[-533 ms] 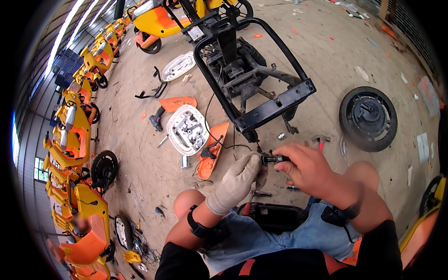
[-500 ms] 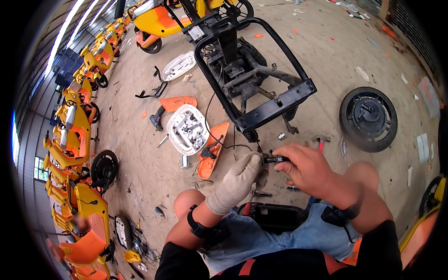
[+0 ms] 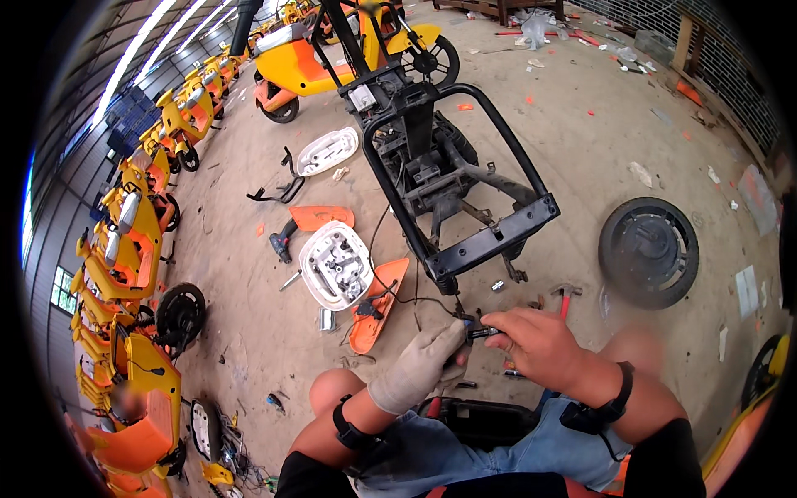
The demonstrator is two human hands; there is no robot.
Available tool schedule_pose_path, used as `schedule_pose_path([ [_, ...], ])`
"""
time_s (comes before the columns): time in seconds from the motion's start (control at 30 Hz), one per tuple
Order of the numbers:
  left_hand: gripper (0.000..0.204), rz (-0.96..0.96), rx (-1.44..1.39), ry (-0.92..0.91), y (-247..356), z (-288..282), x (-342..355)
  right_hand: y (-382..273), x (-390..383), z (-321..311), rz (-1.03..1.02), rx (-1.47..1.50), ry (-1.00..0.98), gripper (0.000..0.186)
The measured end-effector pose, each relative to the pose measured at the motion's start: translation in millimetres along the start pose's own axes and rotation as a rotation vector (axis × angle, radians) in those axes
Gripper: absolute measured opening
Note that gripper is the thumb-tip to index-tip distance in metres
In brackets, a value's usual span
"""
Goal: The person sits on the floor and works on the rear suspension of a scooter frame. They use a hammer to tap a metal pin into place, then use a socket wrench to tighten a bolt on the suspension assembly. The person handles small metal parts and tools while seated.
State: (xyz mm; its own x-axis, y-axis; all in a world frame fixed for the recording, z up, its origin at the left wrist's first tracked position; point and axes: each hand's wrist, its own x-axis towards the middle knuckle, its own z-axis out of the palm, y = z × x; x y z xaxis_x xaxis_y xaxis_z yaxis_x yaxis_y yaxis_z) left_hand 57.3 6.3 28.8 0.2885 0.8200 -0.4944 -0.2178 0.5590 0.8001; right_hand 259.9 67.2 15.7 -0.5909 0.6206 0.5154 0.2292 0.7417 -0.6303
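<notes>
My left hand (image 3: 427,357), in a pale work glove, is closed at the lower end of a black cable (image 3: 427,300). What sits inside its fingers is mostly hidden. Bare, my right hand (image 3: 540,344) pinches a short dark rod-like tool (image 3: 482,333) that points left and meets the glove. Just beyond both hands stands a stripped black scooter frame (image 3: 490,253), its rear crossbar toward me. Between my knees lies a black tray-like part (image 3: 481,417).
Left of the frame lie a white plastic cover (image 3: 336,266), orange panels (image 3: 378,315) and a power drill (image 3: 282,242). A hammer (image 3: 566,300) and a wheel (image 3: 649,252) lie to the right. Yellow scooters (image 3: 137,266) line the left side.
The view has tilted up, so the frame and floor items sit lower in the picture. Both hands stay together at the cable end; the dark tool remains between them.
</notes>
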Motion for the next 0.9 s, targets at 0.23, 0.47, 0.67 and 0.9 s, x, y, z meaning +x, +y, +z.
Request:
schedule_pose_path([
  [0.23, 0.044, -0.099, -0.202, -0.09, -4, -4, 3, 2, -2, 0, -0.079, -0.077, 0.003, 0.033],
  [0.47, 0.046, -0.106, -0.162, -0.057, -6, -5, 3, -3, 1, 3, -0.071, -0.073, 0.006, 0.034],
  [0.67, 0.051, 0.065, 0.128, 0.039, -6, -6, -2, -10, 2, 10, -0.037, -0.068, -0.012, 0.036],
  [0.9, 0.06, -0.099, 0.123, 0.05, -5, -15, -1, -13, 5, 18, -0.087, -0.11, -0.064, 0.032],
])
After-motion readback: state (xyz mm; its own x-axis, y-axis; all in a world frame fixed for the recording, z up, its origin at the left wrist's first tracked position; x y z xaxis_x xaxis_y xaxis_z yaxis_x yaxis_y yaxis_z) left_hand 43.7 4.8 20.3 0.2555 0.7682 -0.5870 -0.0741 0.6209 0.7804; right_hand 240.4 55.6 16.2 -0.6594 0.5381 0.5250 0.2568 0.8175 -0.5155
